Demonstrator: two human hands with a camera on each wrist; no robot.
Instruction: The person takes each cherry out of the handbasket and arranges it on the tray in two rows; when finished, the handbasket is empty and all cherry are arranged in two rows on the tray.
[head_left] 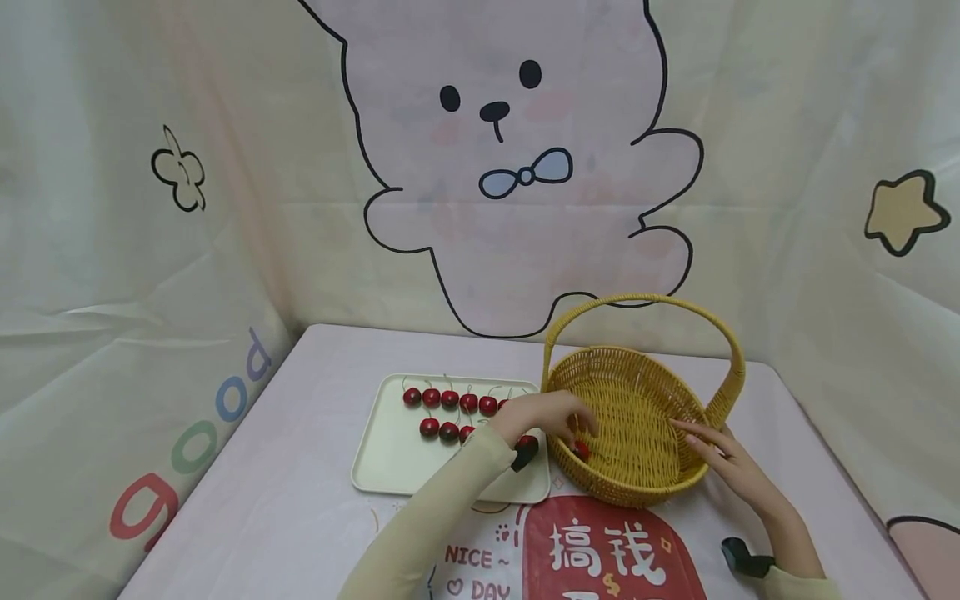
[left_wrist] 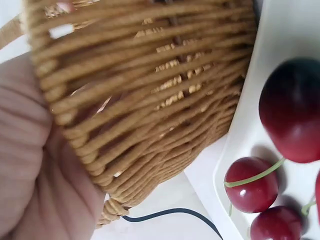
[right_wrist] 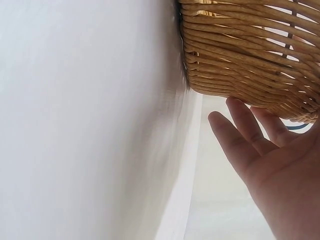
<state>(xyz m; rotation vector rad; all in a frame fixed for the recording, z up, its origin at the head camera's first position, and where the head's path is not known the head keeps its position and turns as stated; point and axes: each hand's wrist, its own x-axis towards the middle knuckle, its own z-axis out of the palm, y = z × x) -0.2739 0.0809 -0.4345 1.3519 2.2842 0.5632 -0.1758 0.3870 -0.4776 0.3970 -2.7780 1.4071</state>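
Note:
A round woven basket (head_left: pixel 626 492) with a tall arched handle stands right of the middle of the table. My left hand (head_left: pixel 551 414) reaches over its left rim, fingers bent downward inside. Right under those fingertips is a dark red cherry (head_left: pixel 581 451); I cannot tell whether they pinch it. In the left wrist view the basket wall hides the fingers. My right hand (head_left: pixel 723 462) lies at the basket's right rim with relaxed, nearly straight fingers. Seen from the right wrist, several spread fingers (right_wrist: pixel 235 140) are outside, close by the woven wall.
Left of the basket lies a cream tray (head_left: pixel 382 467) with several stemmed cherries (head_left: pixel 431 397) in two rows, partly covered by my left arm. A printed red patch (head_left: pixel 600 542) marks the cloth in front. Fabric walls with cartoon drawings enclose the table.

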